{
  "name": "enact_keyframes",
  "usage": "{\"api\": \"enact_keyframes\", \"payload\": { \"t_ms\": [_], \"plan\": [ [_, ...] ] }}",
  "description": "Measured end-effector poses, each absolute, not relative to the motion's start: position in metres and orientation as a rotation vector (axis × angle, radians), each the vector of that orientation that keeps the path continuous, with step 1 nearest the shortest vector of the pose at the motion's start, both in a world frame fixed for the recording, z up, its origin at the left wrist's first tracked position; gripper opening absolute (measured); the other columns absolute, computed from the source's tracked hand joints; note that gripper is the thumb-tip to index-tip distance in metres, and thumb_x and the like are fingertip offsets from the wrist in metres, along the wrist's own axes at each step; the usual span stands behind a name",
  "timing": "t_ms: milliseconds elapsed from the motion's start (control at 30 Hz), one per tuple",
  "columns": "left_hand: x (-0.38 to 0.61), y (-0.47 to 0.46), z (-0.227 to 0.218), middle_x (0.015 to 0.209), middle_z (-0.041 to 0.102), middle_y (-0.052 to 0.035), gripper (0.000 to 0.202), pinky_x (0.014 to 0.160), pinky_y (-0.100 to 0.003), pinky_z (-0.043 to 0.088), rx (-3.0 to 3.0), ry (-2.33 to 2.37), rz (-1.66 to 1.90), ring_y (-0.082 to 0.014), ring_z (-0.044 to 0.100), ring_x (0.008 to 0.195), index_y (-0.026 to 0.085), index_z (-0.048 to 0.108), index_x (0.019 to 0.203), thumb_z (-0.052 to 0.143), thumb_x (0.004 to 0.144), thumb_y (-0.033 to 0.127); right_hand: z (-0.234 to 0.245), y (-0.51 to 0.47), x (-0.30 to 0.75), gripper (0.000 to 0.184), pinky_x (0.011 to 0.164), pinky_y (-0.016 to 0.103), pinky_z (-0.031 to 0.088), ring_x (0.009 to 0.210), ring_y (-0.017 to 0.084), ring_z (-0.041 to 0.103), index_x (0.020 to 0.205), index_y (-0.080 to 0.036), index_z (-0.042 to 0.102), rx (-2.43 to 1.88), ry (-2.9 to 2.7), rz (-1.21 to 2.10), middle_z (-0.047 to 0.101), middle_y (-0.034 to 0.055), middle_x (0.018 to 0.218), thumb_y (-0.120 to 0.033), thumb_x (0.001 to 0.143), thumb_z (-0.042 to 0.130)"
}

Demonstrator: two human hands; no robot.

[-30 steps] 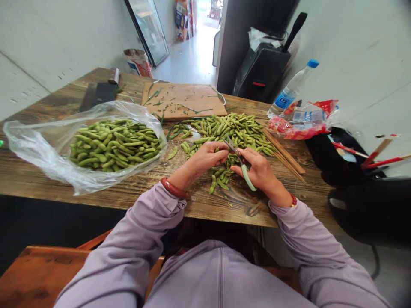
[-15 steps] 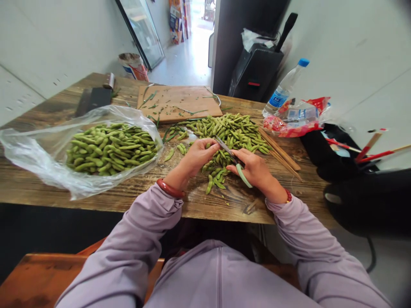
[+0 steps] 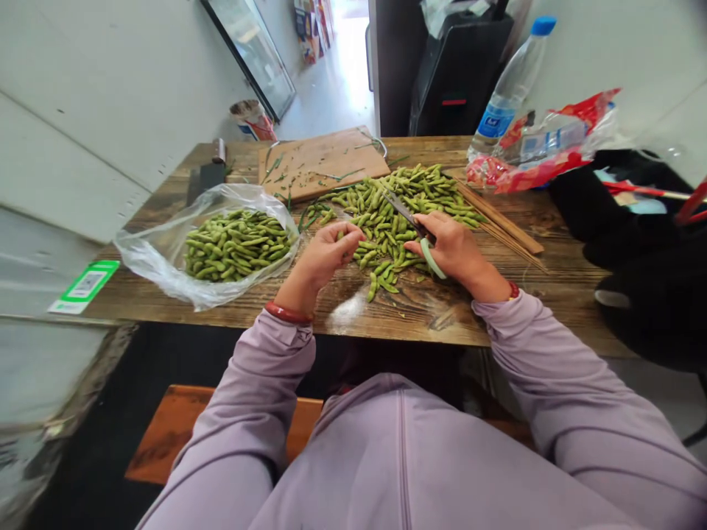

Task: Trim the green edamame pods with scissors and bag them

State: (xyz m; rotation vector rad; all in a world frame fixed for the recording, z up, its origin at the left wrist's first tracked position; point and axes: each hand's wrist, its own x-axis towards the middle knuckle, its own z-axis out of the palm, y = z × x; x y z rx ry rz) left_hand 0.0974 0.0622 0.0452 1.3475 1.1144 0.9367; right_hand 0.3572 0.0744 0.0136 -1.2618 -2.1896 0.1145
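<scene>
My right hand [image 3: 454, 249] grips a pair of scissors [image 3: 409, 212] with pale green handles. Their blades point up and left over a loose heap of edamame pods [image 3: 423, 191] on the wooden table. Just left of the blades, apart from them, my left hand [image 3: 328, 254] is closed with thumb and fingers together. A bit of green pod shows between those fingers; most of it is hidden. To the left lies an open clear plastic bag [image 3: 149, 258] with many more edamame pods [image 3: 237, 246] in it.
A cutting board [image 3: 317, 158] with green scraps lies at the back, a dark cleaver [image 3: 207, 177] beside it. On the right are wooden chopsticks [image 3: 511, 224], a water bottle [image 3: 500, 110], red plastic packaging [image 3: 563, 154] and a black bag [image 3: 585, 206]. A green-bordered code card [image 3: 88, 283] is at the left edge.
The camera view has turned left and down. My left hand has drawn back from the scissors' blades, leaving a gap. The scissors stay in my right hand.
</scene>
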Motion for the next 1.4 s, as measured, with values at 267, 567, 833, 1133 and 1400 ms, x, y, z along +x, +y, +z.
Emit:
{"api": "enact_keyframes", "payload": {
  "t_ms": [267,567,833,1133,1400],
  "plan": [
    [0.110,0.015,0.036,0.064,0.060,0.0000,0.020,0.060,-0.027,0.032,2.101,1.514,0.407,-0.0145,0.049,0.060,0.018,0.068,0.073,0.080,0.072,0.034,0.021,0.067,0.354,0.043,0.073,0.037,0.050,0.087,0.027,0.065,0.126,-0.019,0.064,-1.246,-2.207,0.117,0.069,0.0123,0.109,-0.045,0.092,0.064],
    [0.099,0.010,0.034,0.060,0.047,0.0042,0.016,0.056,-0.023,0.029,1.864,1.566,0.689,-0.0098,0.040,0.059,0.018,0.050,0.063,0.065,0.070,0.020,0.022,0.067,0.353,0.042,0.073,0.036,0.048,0.091,0.028,0.066,0.126,-0.018,0.064,-1.272,-2.201,0.090,0.068,0.0121,0.110,-0.043,0.091,0.066],
    [0.040,0.030,0.075,0.059,0.045,0.0063,0.017,0.044,-0.020,0.021,1.422,1.539,1.095,-0.0080,0.033,0.046,0.020,0.052,0.088,0.059,0.075,0.028,0.025,0.065,0.352,0.040,0.073,0.035,0.046,0.096,0.028,0.065,0.123,-0.017,0.064,-1.281,-2.210,0.088,0.069,0.0118,0.111,-0.038,0.090,0.071],
    [-0.045,0.069,0.131,0.118,0.064,-0.0171,0.040,0.096,-0.042,0.047,2.319,2.423,0.696,-0.0287,0.059,0.106,0.015,0.064,0.116,0.067,0.079,0.029,0.029,0.063,0.354,0.038,0.069,0.034,0.041,0.092,0.027,0.063,0.121,-0.014,0.065,-1.273,-2.235,0.107,0.070,0.0147,0.110,-0.036,0.091,0.071],
    [0.023,0.066,0.062,0.088,0.069,-0.0101,0.018,0.090,-0.037,0.049,2.451,1.844,0.117,-0.0241,0.063,0.087,0.016,0.074,0.091,0.060,0.084,0.026,0.021,0.068,0.354,0.035,0.067,0.034,0.041,0.088,0.027,0.064,0.115,-0.019,0.067,-1.287,-2.239,0.085,0.069,0.0094,0.105,-0.040,0.088,0.072]
  ]
}}
